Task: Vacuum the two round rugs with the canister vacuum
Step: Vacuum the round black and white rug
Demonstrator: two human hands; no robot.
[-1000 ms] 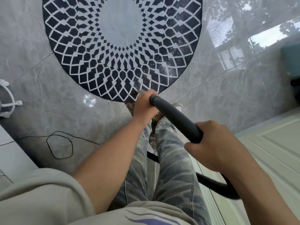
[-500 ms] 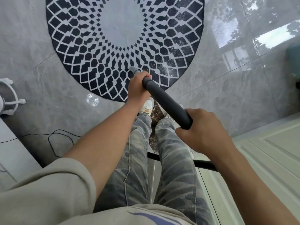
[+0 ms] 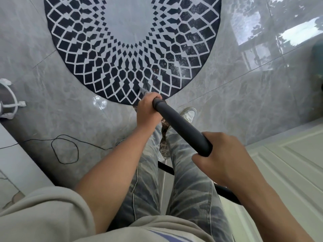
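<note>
A round rug with a black and white diamond pattern and a pale grey middle lies on the floor ahead of me. I hold the vacuum's dark grey wand slanting down toward the rug's near edge. My left hand grips the wand's front end, where a thin metal tip pokes out over the rug. My right hand grips the rear end. The black hose runs back behind my legs. The nozzle on the floor is hidden by my left hand. No second rug and no canister are in view.
Glossy grey marble tiles surround the rug. A thin black cord loops on the floor at the left. A white round stand sits at the left edge. A pale panelled door lies at the right. My shoe is near the rug's edge.
The wand first slid forward over the rug's edge with both hands, then came back toward my feet. The view has shifted slightly.
</note>
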